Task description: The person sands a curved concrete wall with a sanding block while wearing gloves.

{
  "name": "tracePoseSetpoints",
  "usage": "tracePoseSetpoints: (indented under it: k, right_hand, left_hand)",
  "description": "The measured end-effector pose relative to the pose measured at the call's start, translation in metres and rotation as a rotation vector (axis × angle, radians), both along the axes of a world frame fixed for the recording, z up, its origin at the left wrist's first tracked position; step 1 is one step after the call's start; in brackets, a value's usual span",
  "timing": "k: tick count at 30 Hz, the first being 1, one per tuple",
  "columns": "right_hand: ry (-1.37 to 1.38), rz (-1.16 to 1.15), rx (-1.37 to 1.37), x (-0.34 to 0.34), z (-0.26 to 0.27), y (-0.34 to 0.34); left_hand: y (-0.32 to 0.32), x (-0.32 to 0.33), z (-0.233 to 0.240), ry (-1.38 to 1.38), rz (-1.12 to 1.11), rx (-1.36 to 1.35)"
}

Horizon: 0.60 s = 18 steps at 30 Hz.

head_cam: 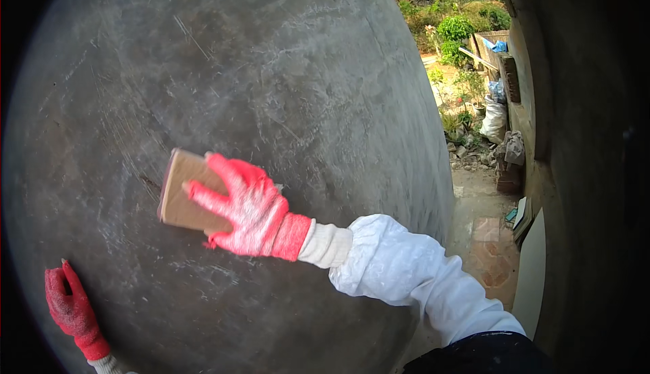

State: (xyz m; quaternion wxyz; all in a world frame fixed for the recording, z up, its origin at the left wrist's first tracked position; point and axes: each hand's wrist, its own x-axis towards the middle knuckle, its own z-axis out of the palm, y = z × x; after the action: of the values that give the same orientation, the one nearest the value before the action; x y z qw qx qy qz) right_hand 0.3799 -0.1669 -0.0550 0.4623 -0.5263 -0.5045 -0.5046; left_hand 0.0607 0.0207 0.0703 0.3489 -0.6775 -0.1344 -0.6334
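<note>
A grey plastered wall (325,104) with pale streaks and scratches fills most of the view. My right hand (244,206), in a red and white knitted glove with bare fingertips, holds a tan sanding block (190,191) flat against the wall, left of centre. The thumb and fingers spread over the block, and a thin reddish edge shows along its left side. At the lower left my left hand (71,298), in a red glove, is against the wall with its fingers apart and holds nothing that I can see.
To the right runs a paved passage (477,231). White and pale boards (530,272) lean on its right wall, near bricks (509,178) and a white sack (493,120). Rubble (472,155) and green plants (454,28) are beyond.
</note>
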Motion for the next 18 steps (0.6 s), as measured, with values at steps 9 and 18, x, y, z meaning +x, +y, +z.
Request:
tracePoseSetpoints:
  k: [9,18]
  right_hand:
    - [0.745,-0.227,0.315,0.089,0.04,-0.026]
    - [-0.27,0.103,-0.161,-0.033,-0.018,0.012]
  left_hand:
    - [-0.003,-0.002,0.007,0.067,-0.032,-0.028]
    - [0.018,-0.007,0.007,0.118,-0.029,-0.06]
